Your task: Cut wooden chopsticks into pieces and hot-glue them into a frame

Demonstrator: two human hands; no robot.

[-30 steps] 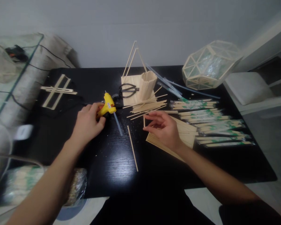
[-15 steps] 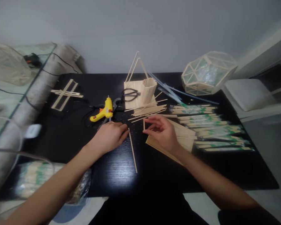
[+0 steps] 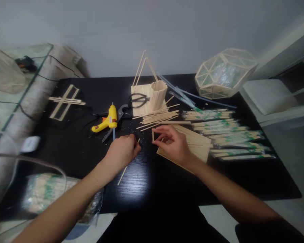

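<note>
My left hand (image 3: 123, 151) is closed around a thin wooden stick (image 3: 122, 175), which slants down to the left with its upper tip showing past my fingers. My right hand (image 3: 174, 143) pinches a short cut piece of stick (image 3: 153, 135) upright between thumb and fingertips, over a flat wooden panel (image 3: 199, 143). Just beyond my left hand lie a yellow glue gun (image 3: 106, 119) and grey-handled cutters (image 3: 121, 113). A pile of loose sticks (image 3: 159, 117) is in front of my right hand.
Behind the pile, a wooden base (image 3: 140, 109) carries a stick cup (image 3: 158, 96), black-handled scissors (image 3: 138, 100) and a triangular stick frame. Packaged sticks (image 3: 233, 136) fill the right side. A faceted stick lantern (image 3: 225, 72) stands back right; crossed stick frames (image 3: 66, 101) lie left.
My left hand has taken hold of the long stick, swinging its lower end to the left. My right hand still pinches the short piece. The view has shifted slightly.
</note>
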